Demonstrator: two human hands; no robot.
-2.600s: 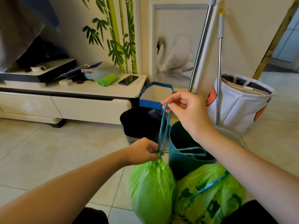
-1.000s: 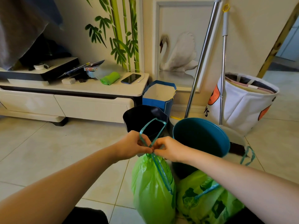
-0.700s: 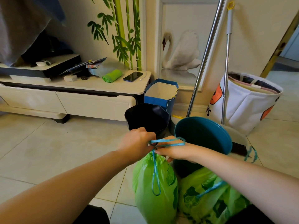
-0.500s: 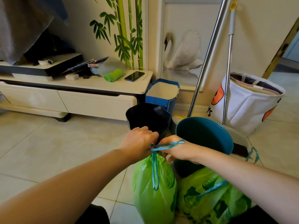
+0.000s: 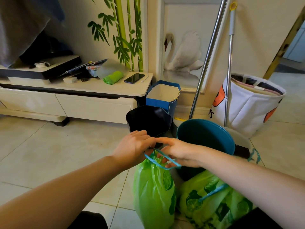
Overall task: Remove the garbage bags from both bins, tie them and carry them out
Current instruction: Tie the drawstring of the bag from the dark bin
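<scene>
Two green garbage bags (image 5: 153,194) (image 5: 212,202), two bins (image 5: 148,119) (image 5: 206,136), two mop poles (image 5: 209,55) (image 5: 229,66), one phone (image 5: 134,78).

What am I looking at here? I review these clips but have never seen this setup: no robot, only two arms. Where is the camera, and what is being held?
There is no machine. A person wears a wide-angle camera on the head that looks down at their own arms, so this is a single view. The left hand and right hand meet at the neck of a green garbage bag standing on the tiled floor, with its blue drawstring looped between them; exactly which fingers pinch it is hard to tell. A second green bag lies beside it. Behind stand the two bins with no green bag in them, one black and one teal. Nothing is lifted yet.
</scene>
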